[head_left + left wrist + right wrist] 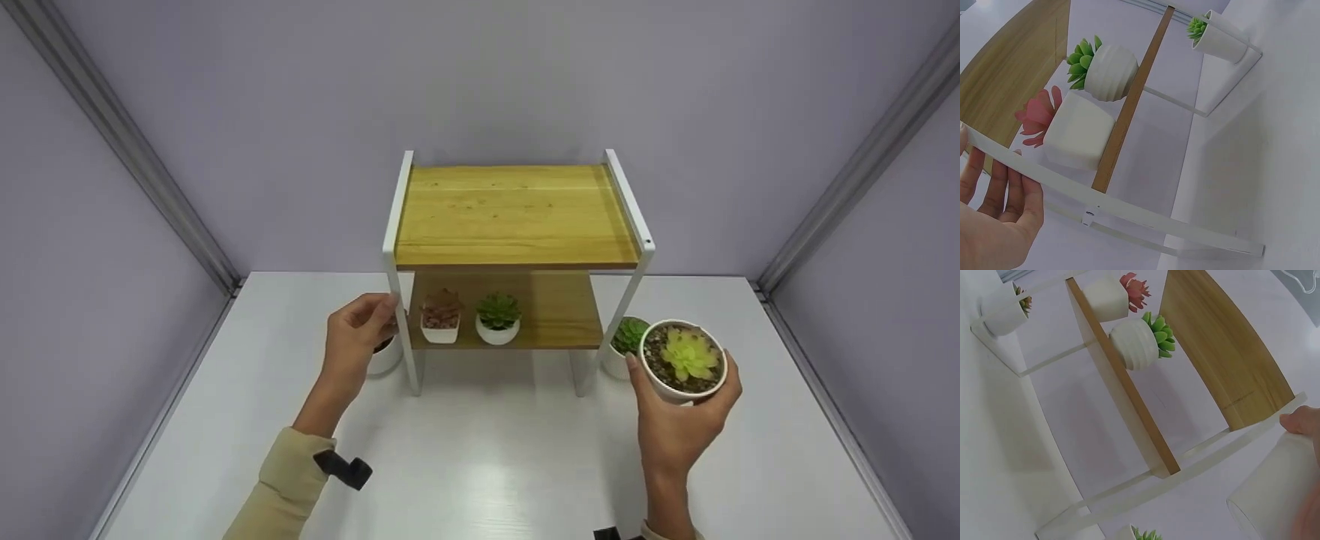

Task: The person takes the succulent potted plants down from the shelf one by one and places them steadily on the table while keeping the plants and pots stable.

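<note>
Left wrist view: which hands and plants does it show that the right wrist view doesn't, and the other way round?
Only the left wrist view shows the left hand, its fingers at the left frame of the rack.

Only the right wrist view shows the right hand, the white pot it grips, and the left-end plant, standing beyond the rack.

Both show the red plant and green plant on the lower board, plus the right-end plant, cut off in the right wrist view.
</note>
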Available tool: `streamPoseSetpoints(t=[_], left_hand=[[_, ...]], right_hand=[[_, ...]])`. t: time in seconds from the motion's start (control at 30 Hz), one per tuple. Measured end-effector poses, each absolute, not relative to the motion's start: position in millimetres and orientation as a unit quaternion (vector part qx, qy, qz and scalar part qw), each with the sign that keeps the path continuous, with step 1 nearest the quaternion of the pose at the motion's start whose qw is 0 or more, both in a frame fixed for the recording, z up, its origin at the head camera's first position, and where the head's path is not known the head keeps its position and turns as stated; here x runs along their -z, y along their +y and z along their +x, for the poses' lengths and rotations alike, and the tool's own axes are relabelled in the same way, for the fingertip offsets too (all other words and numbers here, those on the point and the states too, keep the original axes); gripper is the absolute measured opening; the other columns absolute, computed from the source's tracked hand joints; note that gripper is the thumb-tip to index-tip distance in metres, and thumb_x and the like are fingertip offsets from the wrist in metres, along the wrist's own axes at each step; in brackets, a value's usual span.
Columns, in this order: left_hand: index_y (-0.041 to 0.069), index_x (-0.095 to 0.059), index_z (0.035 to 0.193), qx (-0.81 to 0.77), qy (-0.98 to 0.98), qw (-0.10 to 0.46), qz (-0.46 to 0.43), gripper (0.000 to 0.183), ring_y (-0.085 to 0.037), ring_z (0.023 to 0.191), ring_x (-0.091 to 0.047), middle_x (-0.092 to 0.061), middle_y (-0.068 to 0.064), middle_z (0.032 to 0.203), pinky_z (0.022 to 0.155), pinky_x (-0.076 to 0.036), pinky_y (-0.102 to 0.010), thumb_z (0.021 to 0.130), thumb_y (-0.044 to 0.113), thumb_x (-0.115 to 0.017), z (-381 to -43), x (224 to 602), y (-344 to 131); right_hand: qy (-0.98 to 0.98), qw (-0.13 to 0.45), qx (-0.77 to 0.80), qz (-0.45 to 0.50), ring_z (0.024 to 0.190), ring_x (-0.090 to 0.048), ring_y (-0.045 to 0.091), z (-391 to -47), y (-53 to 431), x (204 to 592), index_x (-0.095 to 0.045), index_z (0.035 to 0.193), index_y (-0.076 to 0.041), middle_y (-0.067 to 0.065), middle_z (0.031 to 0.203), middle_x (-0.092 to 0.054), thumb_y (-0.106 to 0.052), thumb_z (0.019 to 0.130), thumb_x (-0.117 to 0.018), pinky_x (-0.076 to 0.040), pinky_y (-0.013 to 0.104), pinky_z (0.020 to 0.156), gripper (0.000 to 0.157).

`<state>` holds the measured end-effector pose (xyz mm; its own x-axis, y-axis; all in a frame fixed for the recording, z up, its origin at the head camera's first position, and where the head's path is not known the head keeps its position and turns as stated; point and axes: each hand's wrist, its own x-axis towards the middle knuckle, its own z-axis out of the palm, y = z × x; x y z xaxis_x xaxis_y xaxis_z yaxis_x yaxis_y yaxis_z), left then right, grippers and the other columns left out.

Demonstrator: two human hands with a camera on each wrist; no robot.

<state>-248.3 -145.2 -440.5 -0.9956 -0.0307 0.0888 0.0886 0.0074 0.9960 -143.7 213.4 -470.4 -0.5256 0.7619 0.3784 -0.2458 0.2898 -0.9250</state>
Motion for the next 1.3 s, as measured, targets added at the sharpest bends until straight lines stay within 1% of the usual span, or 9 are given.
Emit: streamPoseSetpoints(t=[0.1, 0.2, 0.57, 0.7, 0.77, 0.93, 1.07, 1.2, 1.3], left_hand=[[0.006, -0.075, 0.113, 0.705, -0.708, 0.039, -0.023, 0.028, -0.018, 0.107, -0.072, -0.073, -0.001, 0.106, 0.099, -0.062, -0.029, 0.103, 0.032, -0.07, -249, 440, -145], [0.006, -0.075, 0.112, 0.71, -0.702, 0.037, -0.023, 0.027, -0.018, 0.105, -0.072, -0.073, -0.002, 0.103, 0.099, -0.062, -0.029, 0.102, 0.031, -0.071, -249, 441, -145], [0.007, -0.076, 0.111, 0.711, -0.702, 0.041, -0.018, 0.02, -0.016, 0.103, -0.072, -0.073, -0.002, 0.104, 0.096, -0.062, -0.027, 0.104, 0.024, -0.069, -249, 441, -146], [0.007, -0.076, 0.11, 0.704, -0.708, 0.042, -0.019, 0.022, -0.015, 0.102, -0.071, -0.073, 0.0, 0.103, 0.096, -0.062, -0.027, 0.104, 0.027, -0.069, -249, 439, -146], [0.007, -0.076, 0.11, 0.703, -0.71, 0.04, -0.018, 0.023, -0.014, 0.102, -0.071, -0.073, 0.001, 0.103, 0.095, -0.062, -0.027, 0.104, 0.028, -0.069, -248, 438, -146], [0.007, -0.076, 0.11, 0.701, -0.712, 0.039, -0.015, 0.024, -0.015, 0.104, -0.071, -0.073, -0.001, 0.106, 0.096, -0.062, -0.026, 0.103, 0.03, -0.07, -248, 438, -145], [0.007, -0.076, 0.112, 0.699, -0.714, 0.041, -0.013, 0.025, -0.016, 0.105, -0.071, -0.074, -0.003, 0.108, 0.097, -0.062, -0.027, 0.103, 0.029, -0.069, -248, 439, -144], [0.006, -0.076, 0.112, 0.703, -0.71, 0.042, -0.013, 0.024, -0.015, 0.104, -0.071, -0.073, -0.008, 0.11, 0.096, -0.062, -0.026, 0.104, 0.027, -0.069, -248, 438, -144], [0.006, -0.076, 0.111, 0.704, -0.709, 0.045, -0.013, 0.022, -0.016, 0.103, -0.071, -0.073, -0.009, 0.109, 0.095, -0.062, -0.027, 0.103, 0.026, -0.07, -248, 439, -143]], right_hand=[[-0.672, 0.442, -0.559, -0.202, 0.143, -0.048, 0.019, -143, 222, 472, -0.038, 0.156, -0.007, 0.008, 0.155, -0.048, -0.006, 0.071, -0.097, -0.052, 0.044, 0.114, 0.103], [-0.675, 0.434, -0.559, -0.21, 0.142, -0.049, 0.019, -143, 229, 475, -0.039, 0.157, -0.009, 0.007, 0.155, -0.047, -0.006, 0.071, -0.097, -0.054, 0.042, 0.113, 0.104], [-0.698, 0.404, -0.556, -0.2, 0.14, -0.049, 0.02, -146, 258, 477, -0.038, 0.157, -0.008, 0.006, 0.155, -0.047, -0.001, 0.072, -0.096, -0.051, 0.037, 0.116, 0.103], [-0.71, 0.386, -0.556, -0.193, 0.14, -0.05, 0.021, -146, 267, 479, -0.036, 0.158, -0.008, 0.007, 0.155, -0.045, -0.002, 0.073, -0.095, -0.052, 0.037, 0.115, 0.104], [-0.716, 0.381, -0.555, -0.188, 0.139, -0.05, 0.02, -146, 271, 480, -0.036, 0.159, -0.008, 0.006, 0.155, -0.045, -0.003, 0.074, -0.095, -0.052, 0.034, 0.114, 0.103], [-0.728, 0.372, -0.549, -0.175, 0.136, -0.051, 0.017, -148, 282, 487, -0.038, 0.158, -0.01, 0.004, 0.152, -0.047, -0.003, 0.074, -0.095, -0.053, 0.023, 0.109, 0.102], [-0.741, 0.359, -0.543, -0.168, 0.138, -0.051, 0.019, -147, 290, 490, -0.039, 0.158, -0.011, 0.006, 0.154, -0.048, -0.005, 0.074, -0.095, -0.053, 0.021, 0.109, 0.102], [-0.754, 0.351, -0.531, -0.164, 0.137, -0.052, 0.02, -147, 296, 494, -0.039, 0.158, -0.01, 0.009, 0.153, -0.049, -0.006, 0.074, -0.095, -0.052, 0.015, 0.105, 0.101], [-0.759, 0.343, -0.528, -0.164, 0.137, -0.052, 0.02, -148, 299, 498, -0.038, 0.159, -0.009, 0.009, 0.153, -0.048, -0.006, 0.074, -0.095, -0.051, 0.011, 0.102, 0.102]])
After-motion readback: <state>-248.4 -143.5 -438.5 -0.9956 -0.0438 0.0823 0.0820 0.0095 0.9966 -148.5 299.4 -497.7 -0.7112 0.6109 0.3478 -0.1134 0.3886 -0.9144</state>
